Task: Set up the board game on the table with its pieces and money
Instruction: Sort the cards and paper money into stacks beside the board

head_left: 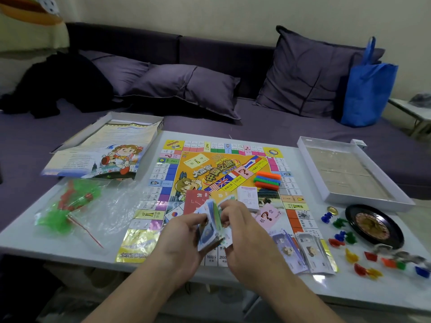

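The colourful game board (186, 164) lies open on the white table (116, 248). Over its near edge my left hand (184, 238) grips a thick stack of play money (210, 229) from below, while my right hand (245, 231) pinches notes at the stack's right side. Two sorted piles of banknotes (303, 250) lie at the board's near right corner. A red card deck (194, 201), a white card deck (248, 198) and a pink card (268, 215) rest on the board. Coloured sticks (267, 180) are stacked on the board's right part.
Small coloured pawns and houses (363, 259) are scattered at the right beside a black roulette wheel (373, 226). The box tray (349, 171) sits at the far right, the box lid with rule sheet (105, 155) at the far left, a plastic bag with green pieces (70, 201) nearer.
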### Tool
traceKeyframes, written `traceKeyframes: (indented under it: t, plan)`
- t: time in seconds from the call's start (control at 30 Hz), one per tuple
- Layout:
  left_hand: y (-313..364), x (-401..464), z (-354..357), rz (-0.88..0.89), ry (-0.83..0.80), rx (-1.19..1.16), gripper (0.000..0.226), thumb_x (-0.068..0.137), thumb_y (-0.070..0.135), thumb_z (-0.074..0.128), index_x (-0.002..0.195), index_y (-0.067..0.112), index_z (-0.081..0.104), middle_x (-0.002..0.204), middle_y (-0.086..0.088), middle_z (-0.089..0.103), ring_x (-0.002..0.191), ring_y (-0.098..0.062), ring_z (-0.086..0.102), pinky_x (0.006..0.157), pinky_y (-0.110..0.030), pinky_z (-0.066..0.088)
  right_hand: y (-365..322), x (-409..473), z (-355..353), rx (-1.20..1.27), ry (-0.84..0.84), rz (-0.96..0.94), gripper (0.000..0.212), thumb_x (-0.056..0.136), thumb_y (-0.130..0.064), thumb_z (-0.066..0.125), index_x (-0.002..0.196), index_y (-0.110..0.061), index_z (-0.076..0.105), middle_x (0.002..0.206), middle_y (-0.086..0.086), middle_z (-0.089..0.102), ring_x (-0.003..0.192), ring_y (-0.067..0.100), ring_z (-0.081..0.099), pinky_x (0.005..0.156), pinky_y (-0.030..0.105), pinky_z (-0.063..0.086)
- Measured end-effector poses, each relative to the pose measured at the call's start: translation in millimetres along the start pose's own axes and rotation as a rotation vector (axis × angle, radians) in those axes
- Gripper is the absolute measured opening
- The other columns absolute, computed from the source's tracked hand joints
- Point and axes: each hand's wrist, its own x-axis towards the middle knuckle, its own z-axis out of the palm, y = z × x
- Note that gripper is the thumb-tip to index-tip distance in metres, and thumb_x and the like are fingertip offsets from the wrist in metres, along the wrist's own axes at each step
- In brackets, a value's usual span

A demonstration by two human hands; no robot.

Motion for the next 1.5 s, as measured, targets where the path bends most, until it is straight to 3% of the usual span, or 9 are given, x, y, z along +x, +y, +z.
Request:
traceKeyframes:
  t: [0.17, 0.27, 0.63, 0.77, 0.87, 1.1, 1.27, 1.4, 1.5]
  plan:
    - [-2, 6, -2, 0.064, 0.029, 0.054, 0.025, 0.101, 0.004, 0.049, 0.115, -0.002, 0.069, 0.093, -0.019, 0.075, 0.075, -0.029, 0.069, 0.070, -0.038, 0.052, -8, -4, 5, 0.147, -0.057, 0.059, 0.063, 0.094, -0.013, 0.061, 0.143, -0.030, 0.026, 0.153, -0.015, 0.024, 0.103, 0.012, 0.057, 0.072, 0.031, 0.056]
    - [-3, 12, -4, 0.112, 0.059, 0.145, 0.025, 0.101, 0.000, 0.050, 0.119, 0.001, 0.067, 0.104, -0.020, 0.078, 0.083, -0.034, 0.075, 0.069, -0.037, 0.057, -9, -6, 1, 0.290, -0.098, 0.124, 0.097, 0.088, -0.003, 0.062, 0.159, -0.034, 0.004, 0.165, -0.026, -0.003, 0.148, -0.001, 0.024, 0.099, 0.002, 0.038]
    - [-9, 17, 4, 0.200, 0.125, 0.305, 0.030, 0.099, 0.001, 0.063, 0.126, 0.015, 0.061, 0.107, -0.013, 0.075, 0.077, -0.022, 0.077, 0.054, -0.031, 0.059, -16, -5, 3, 0.499, -0.250, 0.314, 0.124, 0.090, 0.000, 0.067, 0.157, -0.050, -0.025, 0.159, -0.039, 0.002, 0.131, -0.023, 0.021, 0.086, -0.011, 0.029]
    - [-10, 19, 3, 0.233, 0.122, 0.348, 0.029, 0.101, -0.001, 0.060, 0.124, 0.017, 0.060, 0.110, -0.010, 0.076, 0.084, -0.022, 0.078, 0.060, -0.035, 0.060, -8, -2, 0, 0.371, -0.198, 0.291, 0.123, 0.090, -0.013, 0.071, 0.160, -0.041, -0.026, 0.167, -0.030, -0.018, 0.157, 0.000, -0.005, 0.123, 0.020, 0.023]
    - [-17, 18, 3, 0.219, 0.091, 0.401, 0.030, 0.100, 0.002, 0.061, 0.127, 0.016, 0.065, 0.112, -0.010, 0.077, 0.096, -0.029, 0.077, 0.069, -0.040, 0.063, -7, 1, 1, 0.368, -0.258, 0.302, 0.122, 0.081, -0.015, 0.072, 0.163, -0.038, -0.016, 0.170, -0.025, -0.004, 0.160, 0.009, 0.005, 0.128, 0.040, 0.028]
    - [-16, 14, 4, 0.164, 0.036, 0.620, 0.037, 0.097, 0.006, 0.063, 0.129, 0.022, 0.055, 0.114, -0.007, 0.070, 0.100, -0.025, 0.071, 0.067, -0.037, 0.063, -5, 4, -21, 0.077, -0.339, 0.194, 0.137, 0.082, -0.014, 0.081, 0.157, -0.042, -0.030, 0.161, -0.031, -0.032, 0.156, 0.005, -0.019, 0.130, 0.035, 0.013]
    - [-20, 10, 9, 0.142, -0.010, 0.768, 0.035, 0.099, 0.008, 0.059, 0.129, 0.027, 0.053, 0.115, -0.003, 0.066, 0.101, -0.019, 0.066, 0.070, -0.030, 0.058, -6, 4, -24, -0.018, -0.352, 0.138, 0.124, 0.080, -0.029, 0.087, 0.165, -0.034, -0.004, 0.167, -0.021, 0.002, 0.158, 0.014, 0.009, 0.128, 0.037, 0.025]
    - [-17, 17, 5, 0.115, 0.142, 0.647, 0.033, 0.098, -0.001, 0.055, 0.124, 0.019, 0.060, 0.102, -0.008, 0.071, 0.090, -0.022, 0.071, 0.062, -0.029, 0.060, 5, 5, -39, 0.085, -0.393, 0.205, 0.130, 0.080, -0.029, 0.089, 0.161, -0.045, -0.011, 0.166, -0.030, -0.004, 0.158, 0.012, 0.006, 0.127, 0.041, 0.023]
    - [-17, 30, -8, 0.084, 0.248, 0.621, 0.031, 0.096, 0.003, 0.056, 0.124, 0.017, 0.057, 0.111, -0.011, 0.069, 0.100, -0.028, 0.070, 0.085, -0.048, 0.062, 25, 2, -51, -0.015, -0.406, 0.299, 0.118, 0.085, -0.028, 0.085, 0.162, -0.044, -0.003, 0.168, -0.028, -0.001, 0.159, 0.012, 0.004, 0.126, 0.040, 0.018]
